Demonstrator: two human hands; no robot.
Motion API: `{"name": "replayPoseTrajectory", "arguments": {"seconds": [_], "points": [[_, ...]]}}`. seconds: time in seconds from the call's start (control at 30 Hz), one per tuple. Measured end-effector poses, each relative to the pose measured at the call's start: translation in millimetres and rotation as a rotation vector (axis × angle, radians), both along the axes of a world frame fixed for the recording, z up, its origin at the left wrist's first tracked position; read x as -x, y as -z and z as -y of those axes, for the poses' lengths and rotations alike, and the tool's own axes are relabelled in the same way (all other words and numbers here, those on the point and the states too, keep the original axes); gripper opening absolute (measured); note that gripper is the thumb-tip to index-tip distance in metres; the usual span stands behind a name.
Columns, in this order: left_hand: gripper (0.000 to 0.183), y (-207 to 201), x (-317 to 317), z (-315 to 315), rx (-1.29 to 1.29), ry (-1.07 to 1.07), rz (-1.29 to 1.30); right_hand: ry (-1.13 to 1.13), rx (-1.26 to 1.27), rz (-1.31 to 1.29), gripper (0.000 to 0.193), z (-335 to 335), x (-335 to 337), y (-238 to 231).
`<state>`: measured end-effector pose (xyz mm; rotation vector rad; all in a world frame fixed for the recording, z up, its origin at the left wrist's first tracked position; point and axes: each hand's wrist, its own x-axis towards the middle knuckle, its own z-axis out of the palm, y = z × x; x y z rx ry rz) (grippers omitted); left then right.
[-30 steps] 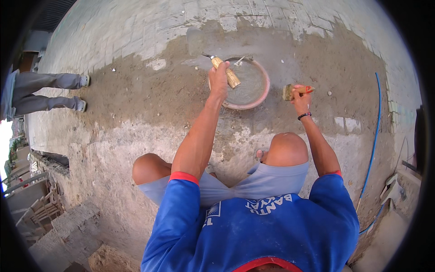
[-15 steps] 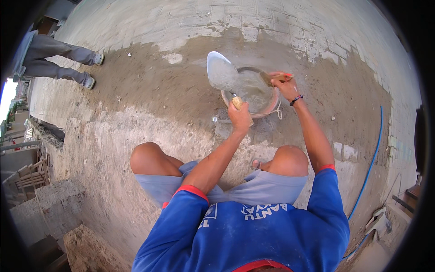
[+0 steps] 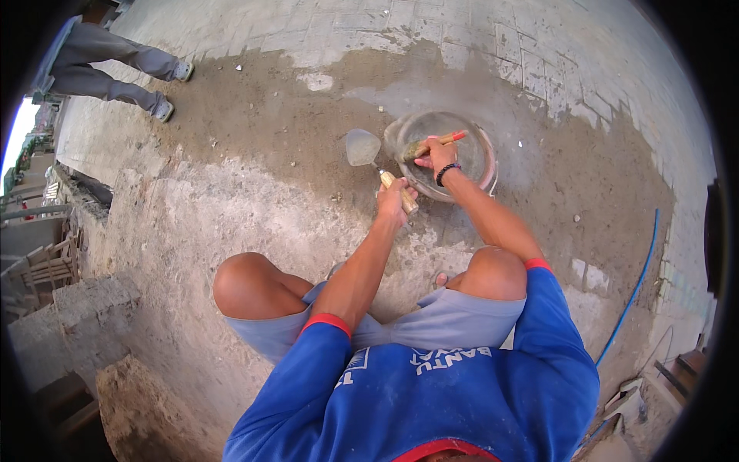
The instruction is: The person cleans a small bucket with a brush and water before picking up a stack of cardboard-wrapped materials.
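My left hand [image 3: 393, 202] is closed around the wooden handle of a trowel [image 3: 362, 148]. The grey blade points away from me, left of a round bucket [image 3: 490, 158]. Over the bucket's left side, my right hand [image 3: 441, 156] grips a brush [image 3: 418, 149] with a red-tipped handle. Its bristles face left, close to the bucket's rim; whether they touch it I cannot tell. Cloudy liquid shows inside the bucket, partly hidden by my right hand.
Damp mortar-coloured ground [image 3: 262, 108] surrounds the bucket, with paving blocks [image 3: 531, 61] beyond it. Another person's legs [image 3: 115, 58] stand at the far left. A blue hose [image 3: 635, 289] lies to the right. Broken concrete blocks [image 3: 88, 308] sit at the left.
The trowel has come down and away from the bucket's rim, its blade now tilted differently. My right hand has swung the brush from the bucket's right side to its left.
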<state>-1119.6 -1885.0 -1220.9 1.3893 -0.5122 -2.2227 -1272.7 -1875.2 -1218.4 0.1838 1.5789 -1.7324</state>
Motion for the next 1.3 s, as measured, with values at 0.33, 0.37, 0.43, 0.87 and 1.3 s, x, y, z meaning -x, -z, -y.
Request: {"name": "replayPoseTrajectory", "arguments": {"seconds": [0.33,0.37,0.43,0.87,1.3], "points": [[0.023,11.7,4.5,-7.1,-0.102,0.015,-0.040,-0.360,-0.328,0.018,0.024,5.3,33.4,7.1],[0.024,9.8,8.2,-7.7,-0.108,0.012,-0.041,-0.253,-0.260,0.051,0.024,13.0,36.0,13.8],[0.024,11.8,5.2,-5.7,-0.061,0.049,-0.038,0.001,-0.175,0.032,0.024,31.6,38.7,13.7],[0.031,5.3,13.1,-2.3,0.187,0.213,0.100,-0.939,-0.168,-0.117,0.023,-12.9,54.0,-35.5],[0.030,3.8,9.2,35.8,0.251,0.227,0.193,-0.532,-0.064,-1.384,0.017,7.3,64.0,-4.9]]}}
